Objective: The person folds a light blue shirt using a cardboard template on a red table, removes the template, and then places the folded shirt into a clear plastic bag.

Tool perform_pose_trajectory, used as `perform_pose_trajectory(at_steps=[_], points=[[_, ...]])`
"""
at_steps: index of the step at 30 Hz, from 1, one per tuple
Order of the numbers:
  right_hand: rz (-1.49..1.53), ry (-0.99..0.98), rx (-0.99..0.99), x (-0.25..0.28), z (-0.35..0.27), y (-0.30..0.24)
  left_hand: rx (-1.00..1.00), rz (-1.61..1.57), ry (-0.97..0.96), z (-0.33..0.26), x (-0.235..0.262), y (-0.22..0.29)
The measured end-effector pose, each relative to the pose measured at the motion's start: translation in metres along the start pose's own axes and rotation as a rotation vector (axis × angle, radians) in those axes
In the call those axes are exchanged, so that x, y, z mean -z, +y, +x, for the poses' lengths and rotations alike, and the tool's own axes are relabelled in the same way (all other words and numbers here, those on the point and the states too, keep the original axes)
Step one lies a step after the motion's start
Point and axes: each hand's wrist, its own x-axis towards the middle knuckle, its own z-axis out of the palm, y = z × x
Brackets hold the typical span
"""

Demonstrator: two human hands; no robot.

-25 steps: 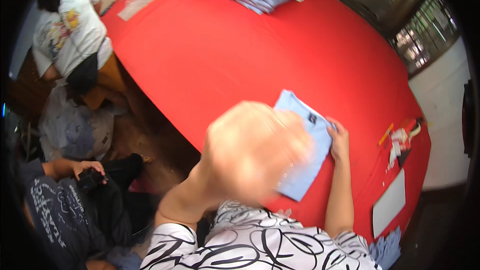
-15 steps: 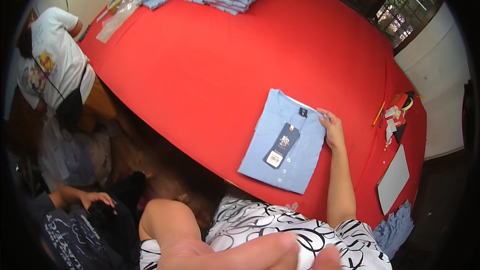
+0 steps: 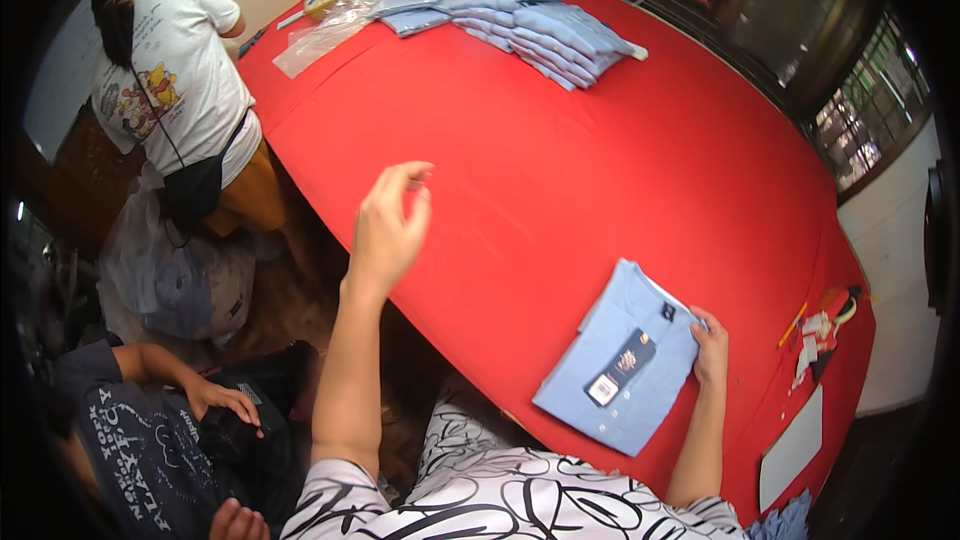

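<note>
A folded light blue shirt (image 3: 620, 358) with a dark tag lies on the red table (image 3: 560, 160) near its front edge. My right hand (image 3: 712, 348) rests flat on the shirt's right edge, near the collar. My left hand (image 3: 388, 228) is raised above the table's left edge, fingers loosely apart, holding nothing. It is well clear of the shirt.
A stack of folded light blue shirts (image 3: 545, 30) lies at the table's far end, with clear plastic bags (image 3: 330, 25) beside it. A person in a white shirt (image 3: 175, 80) stands at the left. Another person (image 3: 140, 430) sits low left. Scissors and small items (image 3: 825, 325) and a white card (image 3: 792, 448) lie at right.
My left hand swung from close to the camera, down past my body, and now rises over the table's left edge. The right hand stays on the shirt.
</note>
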Motion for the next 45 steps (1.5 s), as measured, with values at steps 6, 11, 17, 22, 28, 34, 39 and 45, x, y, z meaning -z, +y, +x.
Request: perform_pose_trajectory(at_steps=[6, 11, 17, 22, 28, 34, 39, 45], points=[[-0.027, 0.032, -0.056, -0.02, -0.004, -0.026, 0.408, 0.309, 0.161, 0.101, 0.018, -0.266], [-0.142, 0.255, -0.109, -0.034, -0.013, -0.029, 0.569, 0.505, 0.19, 0.201, 0.019, -0.402], [-0.148, 0.346, -0.157, -0.066, -0.008, -0.049, 0.543, 0.646, 0.161, 0.287, 0.03, -0.513], [-0.203, 0.378, -0.237, -0.078, 0.006, -0.053, 0.528, 0.677, 0.164, 0.338, 0.033, -0.584], [-0.238, 0.38, -0.319, -0.086, 0.023, -0.061, 0.396, 0.67, 0.22, 0.37, 0.04, -0.635], [-0.25, 0.407, -0.362, -0.09, 0.015, -0.063, 0.508, 0.917, -0.035, 0.385, 0.022, -0.632], [-0.235, 0.405, -0.362, -0.085, 0.016, -0.063, 0.167, 1.292, 0.092, 0.391, 0.037, -0.624], [-0.197, 0.381, -0.329, -0.067, 0.007, -0.052, 0.439, 0.158, 0.538, 0.414, 0.06, -0.609]])
